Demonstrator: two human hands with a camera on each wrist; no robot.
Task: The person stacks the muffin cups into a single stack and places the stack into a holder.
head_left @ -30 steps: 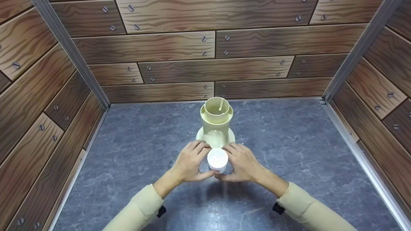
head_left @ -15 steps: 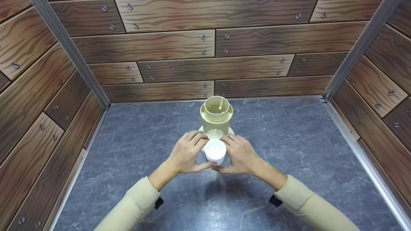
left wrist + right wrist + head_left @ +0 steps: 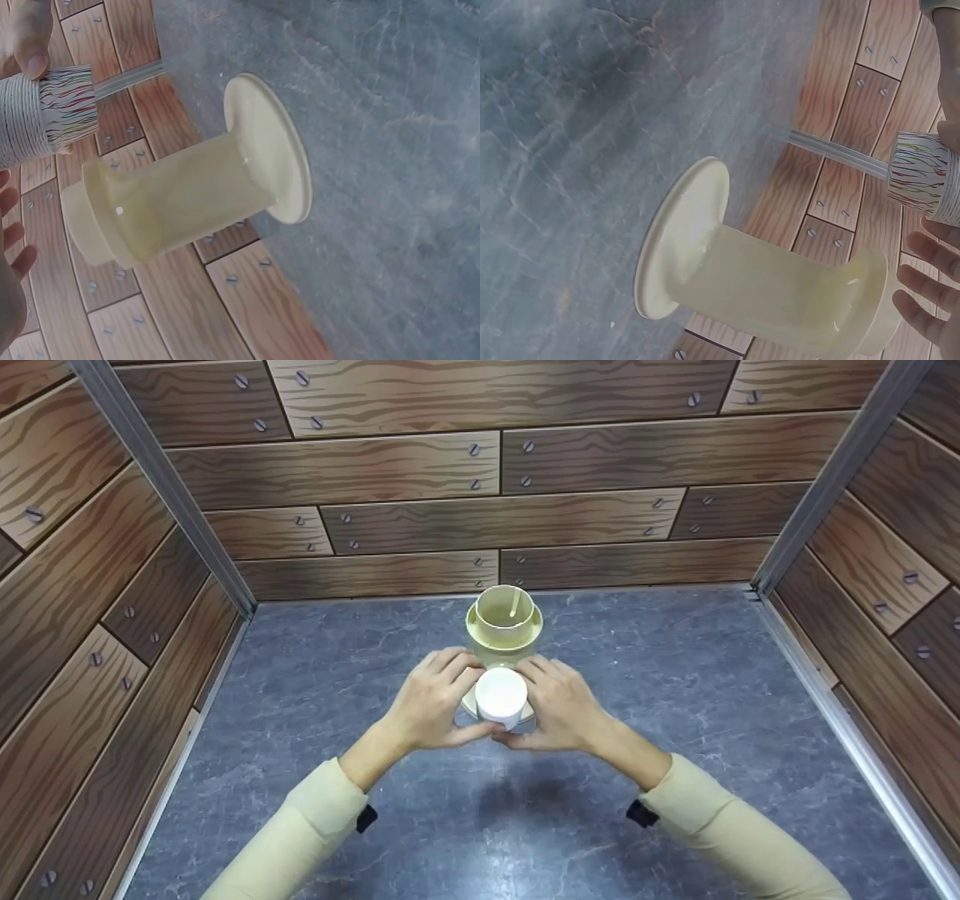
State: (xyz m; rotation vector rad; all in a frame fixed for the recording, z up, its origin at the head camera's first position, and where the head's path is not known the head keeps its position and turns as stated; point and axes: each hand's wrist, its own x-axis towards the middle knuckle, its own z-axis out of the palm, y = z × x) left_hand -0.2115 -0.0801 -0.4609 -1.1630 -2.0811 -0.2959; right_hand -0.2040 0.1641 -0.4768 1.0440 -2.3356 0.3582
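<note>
A stack of paper cups (image 3: 502, 697) with a white rim and thin coloured lines is held between my two hands in the head view. My left hand (image 3: 433, 701) grips its left side and my right hand (image 3: 561, 705) its right side, thumbs meeting at the near side. Several nested rims show on the stack (image 3: 52, 112) in the left wrist view, raised above the floor. Right behind it stands a cream cup holder (image 3: 504, 634), a tall cylinder on a round base (image 3: 679, 240), upright. The stack overlaps the holder's lower part in the head view.
Grey marbled flooring (image 3: 337, 675) lies around the holder. Wood-patterned panels (image 3: 420, 469) rise at the back and on both sides, with metal corner strips (image 3: 832, 720) along the edges. A light streak shows inside the holder's open top.
Both hands have moved forward with the stack of paper cups, up toward the cream holder, and now cover more of its lower part. The holder has stayed put.
</note>
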